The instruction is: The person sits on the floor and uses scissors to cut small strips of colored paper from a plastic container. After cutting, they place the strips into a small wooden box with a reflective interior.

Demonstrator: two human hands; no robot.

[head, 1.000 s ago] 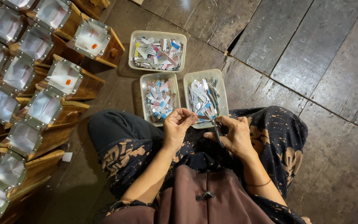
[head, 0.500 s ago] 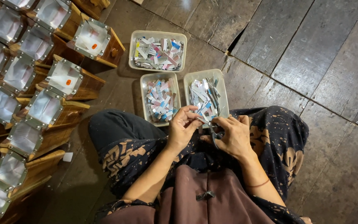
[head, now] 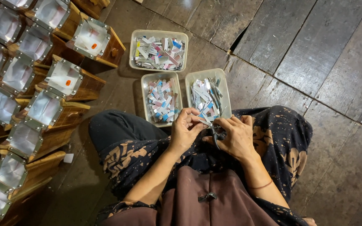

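Scissors [head: 215,133] sit in the right hand [head: 235,138], fingers curled shut round the handles, over the lap. Since a second ago the left hand [head: 187,127] has closed in from the left; its fingertips now pinch a small strip [head: 202,122] just beside the blades, at the near rim of the right tray [head: 228,90].

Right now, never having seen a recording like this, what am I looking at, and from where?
One camera, worn on a person's head, looks down at their lap as they sit on a dark plank floor. The left hand pinches a small strip; the right hand works scissors against it. Ahead lie three shallow trays of coloured paper strips: a far tray, a near-left tray and a near-right tray. At left stand rows of wooden boxes with pale, metal-framed tops.
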